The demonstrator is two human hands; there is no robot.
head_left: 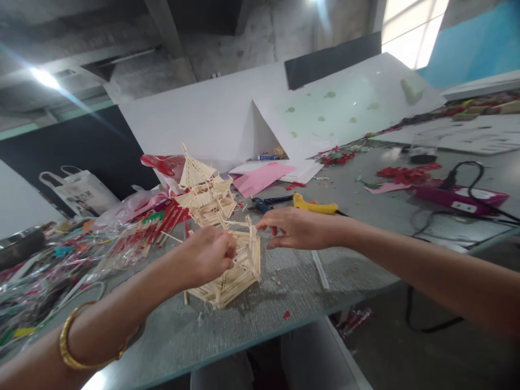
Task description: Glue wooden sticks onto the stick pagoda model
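A many-sided framework of pale wooden sticks stands near the front of the table. My left hand is over its left side with the fingers curled closed; what they grip is hidden. A thin stick juts out to the left behind this hand, and I cannot tell whether the hand holds it. At the framework's right upper edge hovers my right hand, thumb and fingers apart, with nothing visible between them. Its fingertips are close to an upright stick. Just behind stands a tiered stick roof section with a pointed top.
Behind my right hand lie a yellow-handled glue gun and dark blue pliers. A clear glue stick is nearer. Plastic-wrapped bundles crowd the left. Pink paper lies behind, and a purple power strip with cables is at right.
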